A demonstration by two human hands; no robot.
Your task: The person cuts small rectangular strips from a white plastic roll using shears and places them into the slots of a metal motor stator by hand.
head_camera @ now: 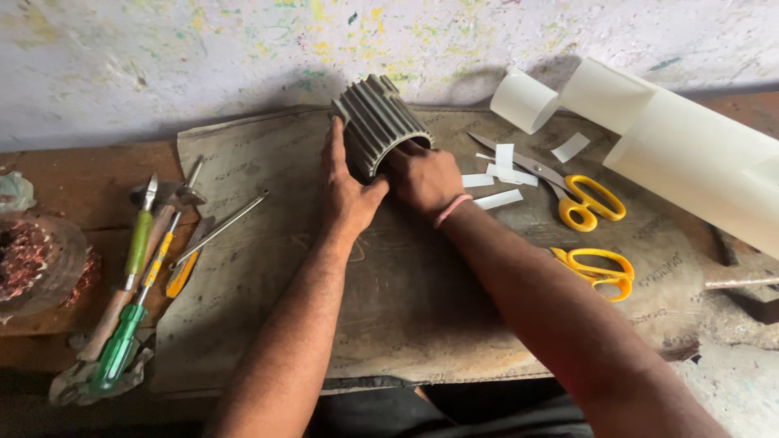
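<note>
A grey ribbed metal cylinder, hollow like a motor housing (376, 118), lies on its side on a worn brown mat (406, 300). My left hand (345, 191) is pressed flat against its left side and holds it. My right hand (423, 177), with a pink band at the wrist, has its fingers reaching into the cylinder's open end; the fingertips are hidden inside. Several white paper strips (497, 174) lie just right of my right hand.
Two yellow-handled scissors (580, 199) (600, 272) lie to the right. A big roll of white sheet (690, 150) rests at the far right. Screwdrivers and hand tools (146, 268) lie to the left, near a copper wire coil (32, 264). A paint-flecked wall stands behind.
</note>
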